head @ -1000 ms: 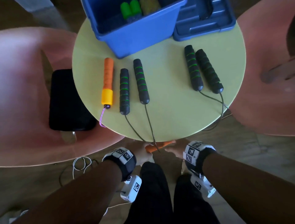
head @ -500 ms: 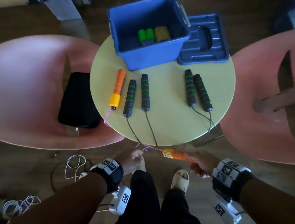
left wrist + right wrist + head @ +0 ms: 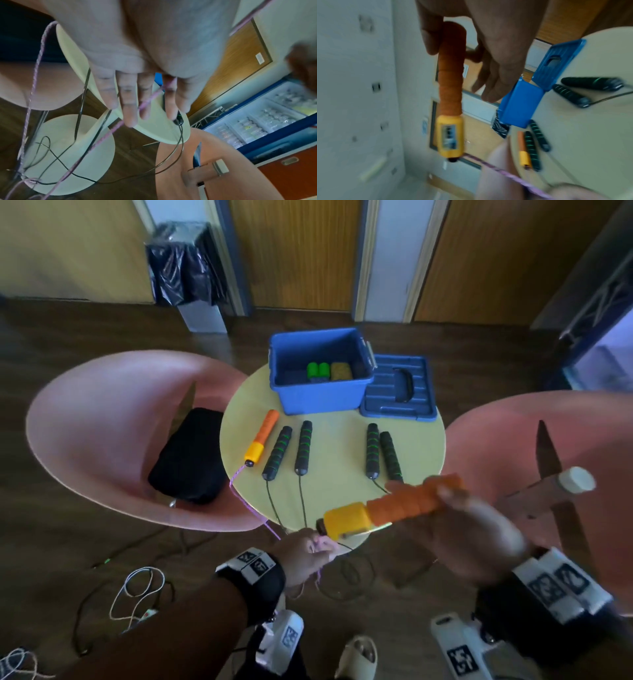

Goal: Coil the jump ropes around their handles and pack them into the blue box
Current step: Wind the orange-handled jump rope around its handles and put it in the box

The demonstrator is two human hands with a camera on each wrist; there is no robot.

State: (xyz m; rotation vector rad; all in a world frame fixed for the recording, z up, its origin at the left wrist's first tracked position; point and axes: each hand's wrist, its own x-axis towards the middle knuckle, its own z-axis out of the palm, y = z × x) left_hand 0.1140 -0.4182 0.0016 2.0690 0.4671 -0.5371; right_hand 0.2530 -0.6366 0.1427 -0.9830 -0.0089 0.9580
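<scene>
An open blue box (image 3: 318,400) stands at the back of a round yellow-green table (image 3: 335,460), with a green-handled rope (image 3: 318,370) inside. On the table lie one orange handle (image 3: 262,436) and two pairs of black, green-striped handles (image 3: 291,451) (image 3: 380,451). My right hand (image 3: 455,518) grips the other orange handle (image 3: 394,505) by its far end, raised over the table's near edge; the right wrist view shows that orange handle (image 3: 450,81) with its yellow counter end. My left hand (image 3: 308,556) pinches the purple rope (image 3: 149,100) just below that end.
The box's blue lid (image 3: 399,388) lies to its right. Pink chairs (image 3: 102,422) (image 3: 513,440) flank the table, and a black bag (image 3: 188,457) sits on the left one. Black ropes hang off the near edge to the floor. A white cord (image 3: 137,594) lies on the floor.
Both hands have come up from under the table's edge. The right hand has lifted the orange handle to table height, and the left hand followed, holding the purple rope.
</scene>
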